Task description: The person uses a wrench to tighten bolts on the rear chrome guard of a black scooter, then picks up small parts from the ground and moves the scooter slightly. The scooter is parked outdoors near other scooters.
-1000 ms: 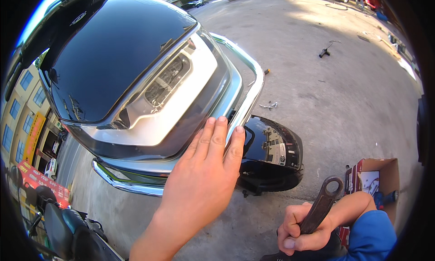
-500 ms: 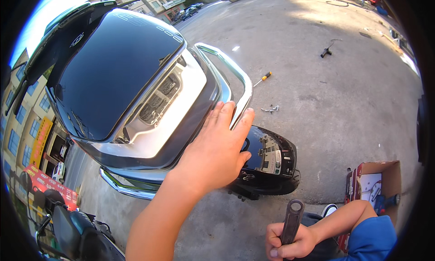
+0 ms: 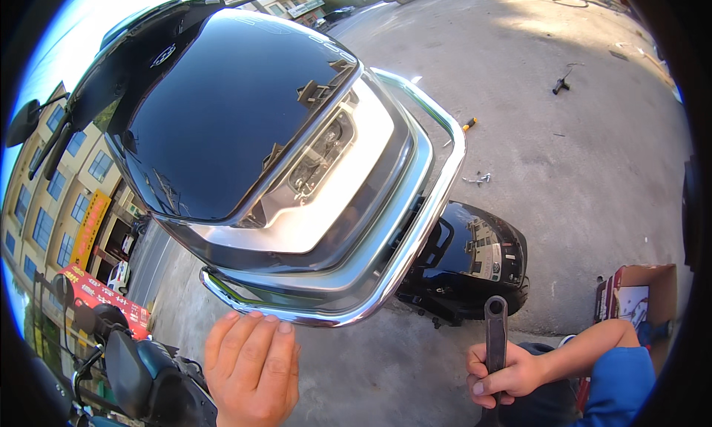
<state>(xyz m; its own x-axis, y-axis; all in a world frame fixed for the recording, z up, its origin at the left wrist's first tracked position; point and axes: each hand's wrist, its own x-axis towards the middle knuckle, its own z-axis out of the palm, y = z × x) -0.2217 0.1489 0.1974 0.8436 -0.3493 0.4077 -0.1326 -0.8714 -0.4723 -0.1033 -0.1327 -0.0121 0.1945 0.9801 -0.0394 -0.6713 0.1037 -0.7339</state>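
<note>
Leaning in from where I stand, I worry first about the paint. The dark wrench point(image 3: 495, 338) stands upright at the lower right of the frame, and its ring end appears close to the glossy black fender point(image 3: 471, 249) (how much air lies between them, I can't tell). A careless swing of the wrist, I judge, could scratch that shine; a loosened hold could drop the tool onto the ground point(image 3: 578, 204). The small metal pieces point(image 3: 478, 178), right of centre, could scatter if knocked.

As for the grip, the right hand point(image 3: 512, 379) is wrapped around the wrench's shaft, fingers curled on one side, thumb across it. The left hand point(image 3: 252, 368), at the bottom of the frame left of centre, clasps nothing that I can see: its fingers reach out nearly straight, tips at the lower edge of the chrome bar point(image 3: 412, 258), touching or just short of it. Any contact that slight could slip if the bar shifted. The bar curves around the vehicle's front point(image 3: 245, 108), which takes up the upper left and middle; a yellow-handled screwdriver point(image 3: 471, 124) lies just beyond it, upper right of centre.
</note>
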